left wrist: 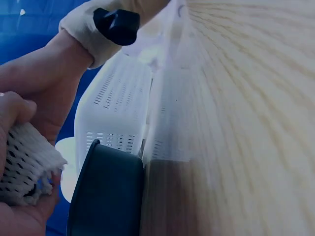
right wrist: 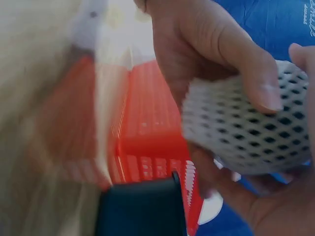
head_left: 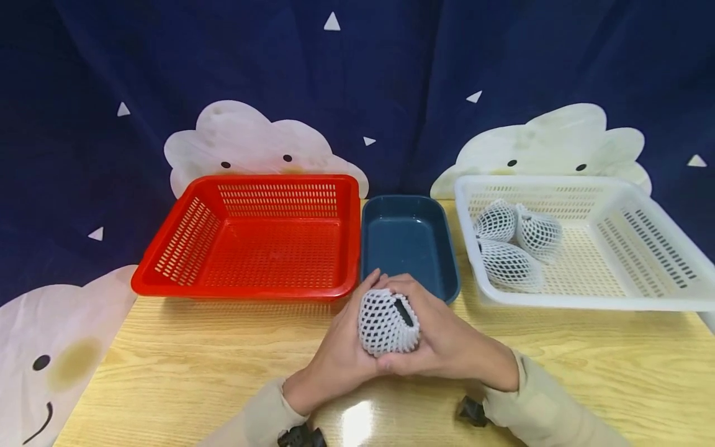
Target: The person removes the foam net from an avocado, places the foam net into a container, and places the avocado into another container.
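A white foam fruit net [head_left: 387,326] sits between both hands, over the table in front of the blue tray. Something dark shows through its mesh and its slit-like opening; the kind of item inside I cannot tell. My left hand [head_left: 342,351] cups the net from the left, and the left thumb lies over the mesh in the right wrist view [right wrist: 246,123]. From the other side, my right hand [head_left: 447,338] grips it, with its thumb along the near lower edge. In the left wrist view the net [left wrist: 27,162] is partly cut off by the frame.
A red basket [head_left: 246,292] stands at the back left. Beside it is a dark blue tray [head_left: 410,233], then a white basket [head_left: 603,302] on the right holding several netted items [head_left: 509,264] in its left part. A navy curtain [head_left: 391,74] hangs behind the wooden table [head_left: 195,360].
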